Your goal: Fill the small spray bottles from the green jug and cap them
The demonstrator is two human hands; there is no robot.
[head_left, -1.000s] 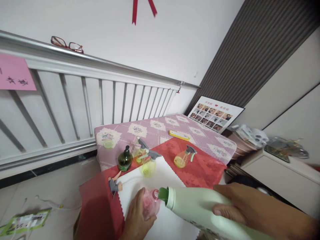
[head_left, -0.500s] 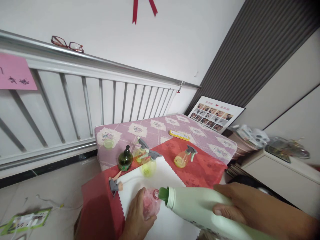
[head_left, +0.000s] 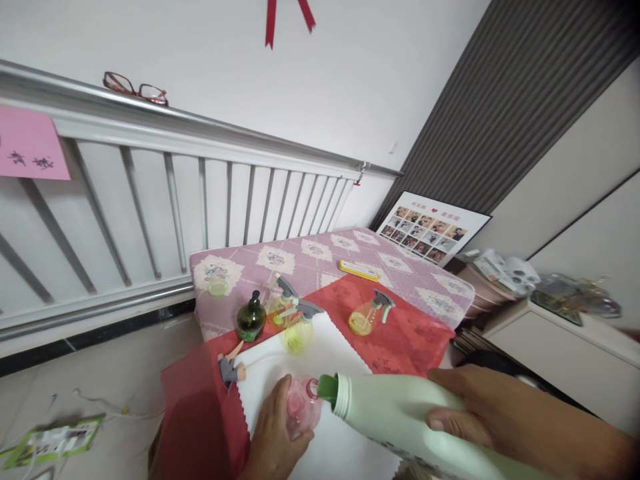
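Note:
My left hand is wrapped round a clear pink bottle whose uncapped mouth tilts to the right. In my right hand lies a large pale green detergent bottle, tipped nearly level, its dark green spout right at the pink bottle's mouth. Whether liquid is flowing I cannot make out. Beyond my left hand stand a spray bottle with yellow-green liquid, another spray bottle behind it and a dark green pump bottle. A grey-and-pink spray head lies left of the pink bottle.
A third spray bottle stands on the red cloth. White cloth lies beneath my hands. Farther back are a yellow case and a pale green lid on the floral tablecloth. A radiator runs along the wall.
Both hands and both bottles stay almost exactly where they were. Only the pink paper on the radiator has shifted slightly to the left.

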